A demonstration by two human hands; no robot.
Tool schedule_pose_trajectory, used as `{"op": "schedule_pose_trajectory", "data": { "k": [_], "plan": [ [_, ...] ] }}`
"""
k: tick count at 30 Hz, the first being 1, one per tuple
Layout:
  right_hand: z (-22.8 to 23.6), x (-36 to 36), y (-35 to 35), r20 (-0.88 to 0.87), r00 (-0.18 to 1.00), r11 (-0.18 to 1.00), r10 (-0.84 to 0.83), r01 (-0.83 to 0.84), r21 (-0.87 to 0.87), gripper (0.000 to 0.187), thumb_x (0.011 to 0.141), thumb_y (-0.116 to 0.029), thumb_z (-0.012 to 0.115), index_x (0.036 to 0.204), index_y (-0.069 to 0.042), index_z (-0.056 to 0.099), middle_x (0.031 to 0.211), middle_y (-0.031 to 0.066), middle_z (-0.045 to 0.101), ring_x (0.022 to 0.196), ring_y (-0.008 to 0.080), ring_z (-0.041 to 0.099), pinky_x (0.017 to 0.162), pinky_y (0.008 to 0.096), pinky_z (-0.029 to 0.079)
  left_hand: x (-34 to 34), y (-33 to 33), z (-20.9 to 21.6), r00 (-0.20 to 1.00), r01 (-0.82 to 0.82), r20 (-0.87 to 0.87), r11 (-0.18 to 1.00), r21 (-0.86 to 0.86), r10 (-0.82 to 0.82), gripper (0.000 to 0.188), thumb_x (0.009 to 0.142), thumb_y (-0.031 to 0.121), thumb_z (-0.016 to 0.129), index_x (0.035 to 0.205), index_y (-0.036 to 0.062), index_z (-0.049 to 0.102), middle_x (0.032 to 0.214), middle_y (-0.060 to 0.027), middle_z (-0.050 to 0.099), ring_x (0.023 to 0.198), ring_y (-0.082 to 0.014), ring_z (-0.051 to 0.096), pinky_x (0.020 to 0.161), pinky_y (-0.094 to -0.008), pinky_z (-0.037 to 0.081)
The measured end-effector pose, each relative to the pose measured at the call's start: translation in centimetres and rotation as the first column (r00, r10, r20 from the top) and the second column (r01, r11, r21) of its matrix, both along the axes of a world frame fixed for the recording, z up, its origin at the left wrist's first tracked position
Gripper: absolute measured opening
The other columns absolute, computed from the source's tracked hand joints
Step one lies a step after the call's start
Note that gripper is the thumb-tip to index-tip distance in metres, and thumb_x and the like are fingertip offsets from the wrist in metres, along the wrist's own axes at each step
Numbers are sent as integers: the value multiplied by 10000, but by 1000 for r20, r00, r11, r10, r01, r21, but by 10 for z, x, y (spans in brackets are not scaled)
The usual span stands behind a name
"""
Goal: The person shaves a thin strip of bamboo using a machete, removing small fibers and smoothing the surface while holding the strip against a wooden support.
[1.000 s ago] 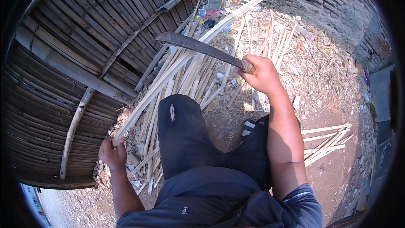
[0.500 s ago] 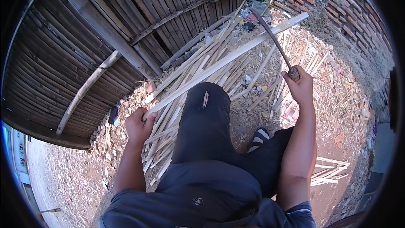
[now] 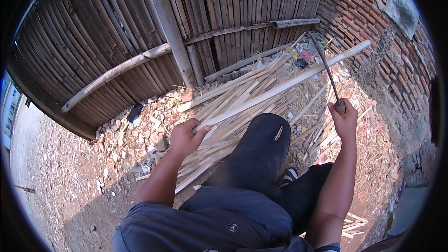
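A long, pale split bamboo strip (image 3: 275, 86) slants from my left hand (image 3: 187, 136) up to the far right, above my bent knee. My left hand is closed round its near end. My right hand (image 3: 344, 117) is wrapped round the short handle of a long, slightly curved machete (image 3: 328, 71). Its thin dark blade points away from me and crosses the strip towards the far end. Whether the edge touches the strip, I cannot tell.
Several split bamboo strips (image 3: 233, 105) lie piled beyond my knee. A bamboo slat wall (image 3: 126, 42) stands at the left and back, a brick wall (image 3: 373, 42) at the right. Rubble (image 3: 149, 121) covers the ground at left. More strips (image 3: 353, 225) lie at the lower right.
My view has turned, so the scene sits lower and further right. Both hands keep their hold on the strip and the machete, which still cross near the strip's far end.
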State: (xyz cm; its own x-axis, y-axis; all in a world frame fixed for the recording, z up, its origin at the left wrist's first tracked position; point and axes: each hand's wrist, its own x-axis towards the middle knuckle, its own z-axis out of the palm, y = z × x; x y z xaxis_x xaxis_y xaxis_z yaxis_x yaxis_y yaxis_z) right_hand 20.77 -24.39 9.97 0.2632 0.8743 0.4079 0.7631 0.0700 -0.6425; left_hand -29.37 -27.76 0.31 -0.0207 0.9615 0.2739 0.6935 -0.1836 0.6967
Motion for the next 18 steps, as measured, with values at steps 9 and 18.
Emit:
{"op": "schedule_pose_trajectory", "data": {
  "k": [9,18],
  "plan": [
    [-28,0,-8,3,999,999,-32,32,-16,319,914,-204,823,808,-24,582,660,-24,484,630,94,400,574,311,349,8,-7,-11,998,10,-54,998,-62,-13,495,917,534,776,916,39,748,638,-171,655,609,-352,675,609,-441,531],
    [-32,-2,-11,25,1000,998,-12,13,-57,355,916,-207,823,780,-36,544,650,-26,464,634,98,387,579,312,349,10,-8,-22,996,48,-77,998,-33,-50,524,937,553,736,910,29,748,630,-187,641,616,-389,667,619,-473,526]
  ]
}}
